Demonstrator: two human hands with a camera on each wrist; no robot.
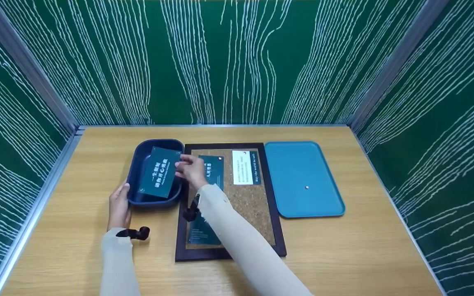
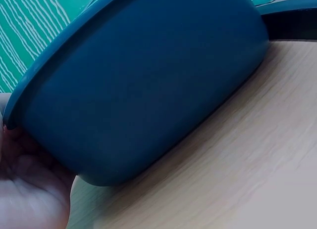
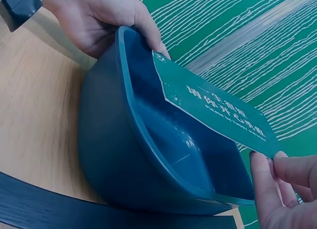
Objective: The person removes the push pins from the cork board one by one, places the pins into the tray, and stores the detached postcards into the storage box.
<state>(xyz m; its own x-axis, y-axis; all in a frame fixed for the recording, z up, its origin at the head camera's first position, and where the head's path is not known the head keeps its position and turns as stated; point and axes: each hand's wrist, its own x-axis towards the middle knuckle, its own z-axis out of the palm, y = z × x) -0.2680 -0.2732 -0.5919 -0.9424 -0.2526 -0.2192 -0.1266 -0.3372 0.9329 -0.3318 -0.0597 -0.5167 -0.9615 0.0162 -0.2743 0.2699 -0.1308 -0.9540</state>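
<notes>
Soft light leaves faint shadows on the table (image 1: pixel 344 255).

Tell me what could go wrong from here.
The right hand pinches the green card near one edge, so it might slip into the blue basin. The right sleeve crosses above the cork board and could brush its cards. The small pale object on the tray might roll if bumped.
</notes>
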